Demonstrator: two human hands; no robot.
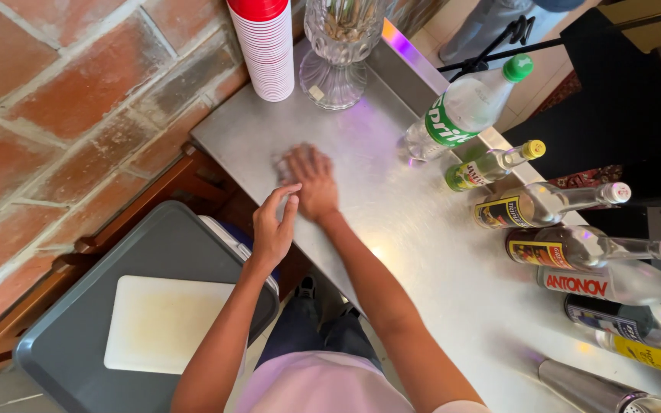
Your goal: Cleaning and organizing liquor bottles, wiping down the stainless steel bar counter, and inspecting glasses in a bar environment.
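My right hand [312, 180] lies palm down on the steel counter [392, 206], fingers spread over a small pale wipe [284, 164] that shows only at its left edge. My left hand [272, 228] hovers at the counter's near-left edge, just beside the right wrist. It is cupped, its fingers are apart, and nothing shows in it. Both forearms reach up from the bottom of the view.
A stack of red cups [266, 46] and a cut-glass vase [340, 47] stand at the counter's far end. Several bottles [545, 205] line the right side, with a metal shaker [590, 388] nearest. A grey bin lid [63, 336] bearing a white board [164, 323] sits lower left by a brick wall [55, 115].
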